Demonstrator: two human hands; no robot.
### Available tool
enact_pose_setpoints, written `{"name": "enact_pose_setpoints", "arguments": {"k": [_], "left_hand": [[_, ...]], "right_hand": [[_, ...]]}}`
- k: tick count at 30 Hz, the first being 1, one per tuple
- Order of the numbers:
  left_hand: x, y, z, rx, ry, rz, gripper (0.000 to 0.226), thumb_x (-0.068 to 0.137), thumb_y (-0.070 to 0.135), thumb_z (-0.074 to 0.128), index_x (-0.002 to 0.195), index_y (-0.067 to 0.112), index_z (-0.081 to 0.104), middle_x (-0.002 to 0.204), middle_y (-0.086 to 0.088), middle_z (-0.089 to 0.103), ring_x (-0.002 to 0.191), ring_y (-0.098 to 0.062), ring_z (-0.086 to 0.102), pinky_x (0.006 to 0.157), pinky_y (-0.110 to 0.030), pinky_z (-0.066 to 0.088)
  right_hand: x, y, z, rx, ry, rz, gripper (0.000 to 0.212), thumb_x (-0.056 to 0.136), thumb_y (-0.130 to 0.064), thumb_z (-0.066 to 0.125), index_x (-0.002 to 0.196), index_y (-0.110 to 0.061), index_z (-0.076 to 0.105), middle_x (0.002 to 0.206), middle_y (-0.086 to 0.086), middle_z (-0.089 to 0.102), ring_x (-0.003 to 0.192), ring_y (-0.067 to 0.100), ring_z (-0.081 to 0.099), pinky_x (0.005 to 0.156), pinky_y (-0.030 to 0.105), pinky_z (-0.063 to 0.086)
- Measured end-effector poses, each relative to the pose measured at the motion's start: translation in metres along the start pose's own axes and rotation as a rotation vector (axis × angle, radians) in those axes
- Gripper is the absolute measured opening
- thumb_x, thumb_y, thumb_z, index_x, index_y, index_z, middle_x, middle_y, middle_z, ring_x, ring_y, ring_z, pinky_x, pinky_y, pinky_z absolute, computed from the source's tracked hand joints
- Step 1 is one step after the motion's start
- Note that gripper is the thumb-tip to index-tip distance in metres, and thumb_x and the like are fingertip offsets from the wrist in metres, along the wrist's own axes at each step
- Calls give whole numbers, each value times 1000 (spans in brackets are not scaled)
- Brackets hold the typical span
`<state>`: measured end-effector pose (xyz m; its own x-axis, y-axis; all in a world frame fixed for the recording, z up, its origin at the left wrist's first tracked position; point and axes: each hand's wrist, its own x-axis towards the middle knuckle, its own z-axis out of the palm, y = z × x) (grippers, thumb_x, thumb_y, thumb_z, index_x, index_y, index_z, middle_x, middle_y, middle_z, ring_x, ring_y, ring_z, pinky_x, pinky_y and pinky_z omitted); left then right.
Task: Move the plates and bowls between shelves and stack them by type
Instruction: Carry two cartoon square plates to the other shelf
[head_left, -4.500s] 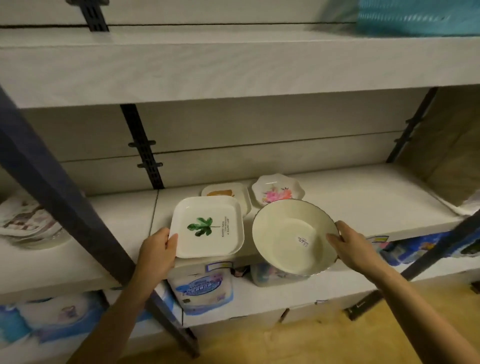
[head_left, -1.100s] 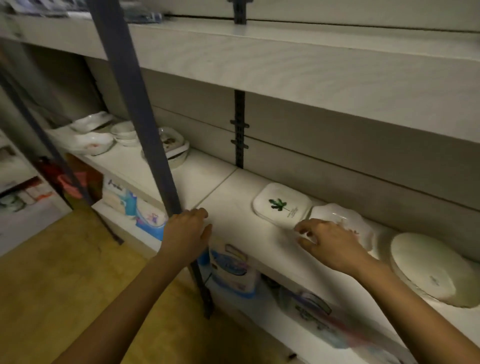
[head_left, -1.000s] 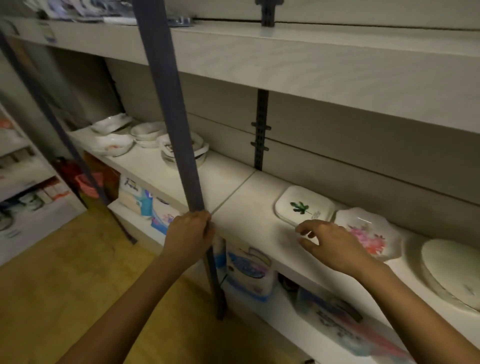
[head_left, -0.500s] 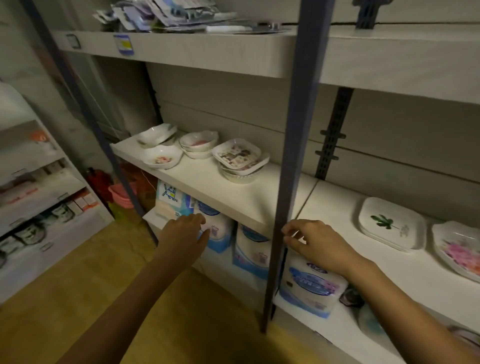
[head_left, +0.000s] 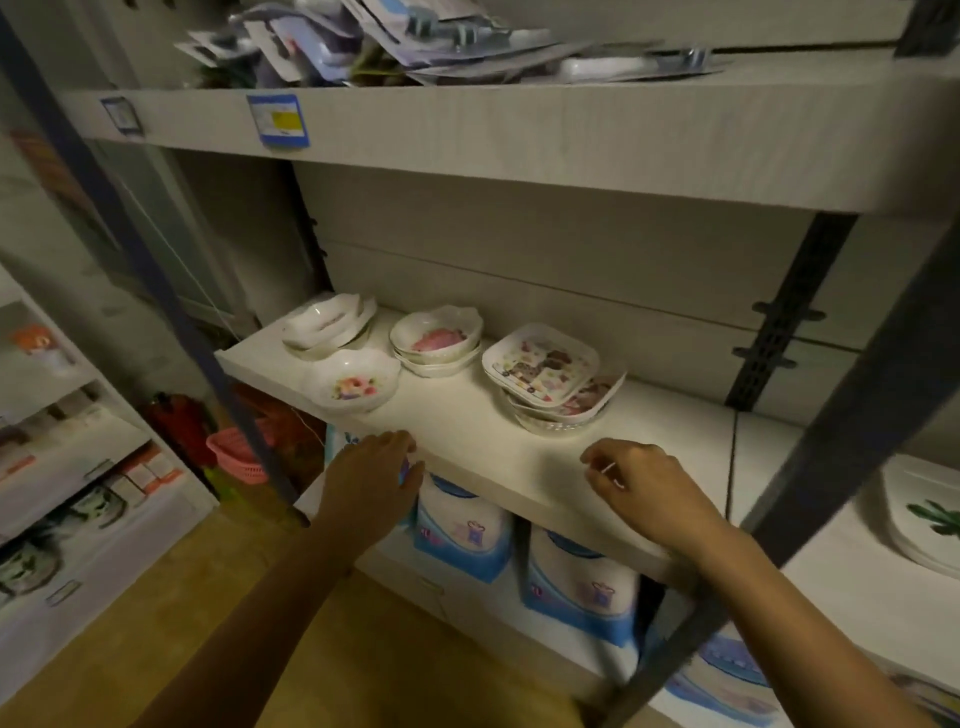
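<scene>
On the left white shelf (head_left: 467, 431) sit four groups of dishes: a stack of white scalloped dishes (head_left: 327, 325) at the back left, a single flower-printed bowl (head_left: 353, 387) in front, a stack of pink-centred bowls (head_left: 436, 340), and a stack of square cartoon-printed plates (head_left: 550, 376). My left hand (head_left: 371, 486) hovers at the shelf's front edge, fingers apart, holding nothing. My right hand (head_left: 644, 491) hangs over the front edge below the square plates, fingers loosely curled, empty. A square leaf-printed plate (head_left: 924, 512) lies on the neighbouring shelf at the far right.
A dark metal upright (head_left: 810, 467) slants between the two shelf bays, another (head_left: 130, 249) stands at left. Blue-and-white packages (head_left: 462, 530) fill the shelf below. Packaged goods (head_left: 415, 41) pile on the top shelf. A pink basket (head_left: 239, 454) sits low at left.
My view has swung left from the right bay to the left bay. Both hands, empty since setting down the leaf plate and large bowl, moved left along the shelf edge toward the dish stacks.
</scene>
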<state>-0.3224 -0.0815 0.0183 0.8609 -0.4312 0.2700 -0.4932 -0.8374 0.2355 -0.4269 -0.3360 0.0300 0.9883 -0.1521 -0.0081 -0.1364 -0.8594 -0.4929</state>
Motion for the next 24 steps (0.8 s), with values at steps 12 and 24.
{"name": "enact_pose_setpoints", "arguments": {"k": [12, 24], "left_hand": [[116, -74, 19, -96, -92, 131, 25, 88, 30, 55, 107, 14, 61, 99, -4, 69, 91, -20, 62, 81, -29, 46], [202, -110, 31, -201, -202, 398, 24, 89, 31, 52, 106, 16, 61, 105, -1, 69, 94, -20, 62, 79, -28, 45]], "right_hand": [[95, -15, 27, -116, 162, 384, 30, 94, -32, 43, 103, -15, 65, 103, 11, 70, 84, 29, 64, 65, 30, 46], [180, -33, 37, -36, 223, 920, 35, 91, -30, 45, 116, -7, 54, 103, 14, 64, 90, 30, 60, 73, 35, 49]]}}
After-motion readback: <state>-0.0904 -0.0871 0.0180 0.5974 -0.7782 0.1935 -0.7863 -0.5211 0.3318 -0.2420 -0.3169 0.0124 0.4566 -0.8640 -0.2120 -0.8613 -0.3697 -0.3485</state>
